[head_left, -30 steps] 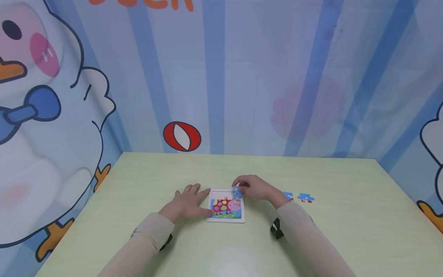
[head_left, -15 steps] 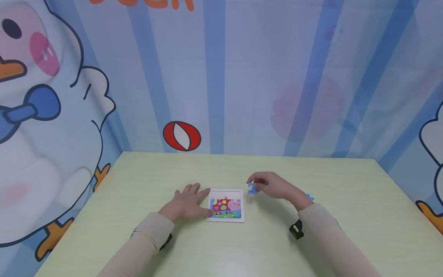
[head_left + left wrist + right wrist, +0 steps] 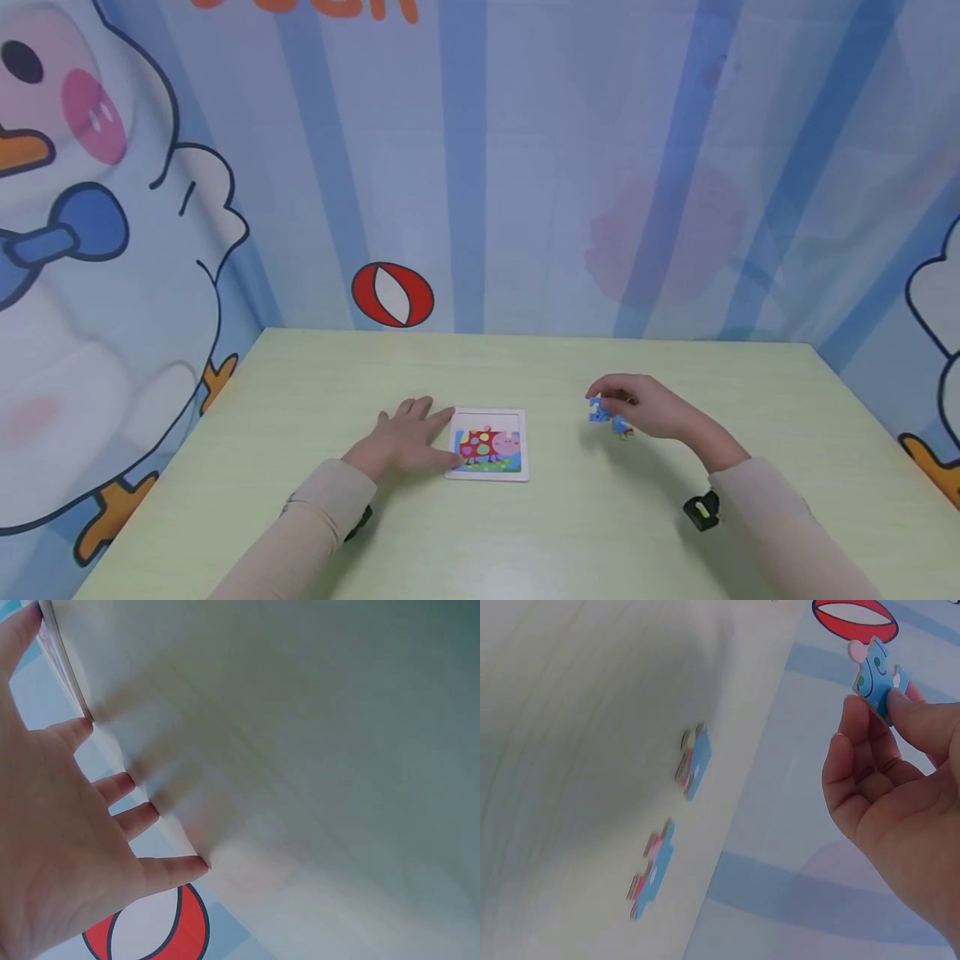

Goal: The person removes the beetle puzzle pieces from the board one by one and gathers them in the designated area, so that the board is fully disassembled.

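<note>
A small white puzzle tray (image 3: 524, 450) lies on the table, its lower part filled with a picture of a pink pig's face and a red spotted body. My left hand (image 3: 401, 442) rests with fingers spread at the tray's left side, thumb and forefinger touching its edge. To the right of the tray, my right hand (image 3: 651, 407) pinches a blue puzzle piece (image 3: 871, 681) between thumb and fingers, above the table. Below that hand lies a loose blue puzzle piece (image 3: 622, 427). The right wrist view shows another loose puzzle piece (image 3: 656, 870) near it, hidden by the hand in the head view.
The pale wooden table (image 3: 450, 533) ends at a blue striped cloth backdrop (image 3: 525, 167). Printed on the cloth are a red and white ball (image 3: 393, 295) and a large white duck (image 3: 75, 375) at the left.
My right hand has lifted the blue puzzle piece away from the tray's upper right corner and carried it rightward, over the loose pieces. My left hand has stayed at the tray.
</note>
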Demonstrator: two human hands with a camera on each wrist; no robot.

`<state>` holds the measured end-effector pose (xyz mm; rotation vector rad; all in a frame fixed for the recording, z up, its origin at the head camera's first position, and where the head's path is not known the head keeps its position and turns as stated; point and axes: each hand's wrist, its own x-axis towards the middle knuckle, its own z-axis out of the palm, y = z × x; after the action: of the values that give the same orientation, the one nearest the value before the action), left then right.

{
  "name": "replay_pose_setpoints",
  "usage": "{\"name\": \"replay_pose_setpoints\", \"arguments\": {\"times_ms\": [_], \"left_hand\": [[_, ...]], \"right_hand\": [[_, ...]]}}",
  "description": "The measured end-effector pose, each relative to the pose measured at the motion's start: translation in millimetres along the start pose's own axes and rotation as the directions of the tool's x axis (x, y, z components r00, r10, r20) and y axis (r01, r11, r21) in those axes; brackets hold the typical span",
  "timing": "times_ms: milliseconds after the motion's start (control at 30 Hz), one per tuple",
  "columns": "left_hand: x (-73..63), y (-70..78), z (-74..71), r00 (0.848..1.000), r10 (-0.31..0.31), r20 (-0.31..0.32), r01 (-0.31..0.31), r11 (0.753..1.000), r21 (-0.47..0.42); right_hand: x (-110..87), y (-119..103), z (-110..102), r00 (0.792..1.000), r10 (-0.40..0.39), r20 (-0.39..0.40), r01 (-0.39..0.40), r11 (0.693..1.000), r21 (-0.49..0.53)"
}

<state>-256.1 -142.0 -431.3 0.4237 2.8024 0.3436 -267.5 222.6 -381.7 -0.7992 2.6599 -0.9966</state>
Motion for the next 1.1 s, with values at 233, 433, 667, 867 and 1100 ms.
{"name": "replay_pose_setpoints", "arguments": {"times_ms": [233, 433, 667, 867, 1100], "left_hand": [[-1.8, -3.9, -0.3, 1.000, -0.002, -0.003, 0.002, 1.000, -0.012], [0.0, -3.6, 1.2, 1.000, 0.012, -0.005, -0.012, 1.000, -0.009], [2.0, -2.3, 2.1, 1.000, 0.011, -0.002, -0.011, 1.000, -0.001], [2.3, -2.0, 1.8, 1.000, 0.011, -0.003, -0.011, 1.000, 0.002], [2.8, -2.9, 2.7, 1.000, 0.009, -0.005, -0.009, 1.000, 0.007]], "right_hand": [[-13.4, 5, -14, 0.999, 0.020, -0.031, -0.020, 1.000, -0.014], [-29.0, 17, -25, 0.997, 0.028, -0.079, -0.034, 0.996, -0.082], [-42.9, 40, -31, 0.990, 0.057, -0.129, -0.073, 0.989, -0.126], [-49.9, 56, -33, 0.981, 0.132, -0.144, -0.148, 0.983, -0.108], [-54.3, 69, -37, 0.975, 0.166, -0.146, -0.183, 0.977, -0.108]]}}
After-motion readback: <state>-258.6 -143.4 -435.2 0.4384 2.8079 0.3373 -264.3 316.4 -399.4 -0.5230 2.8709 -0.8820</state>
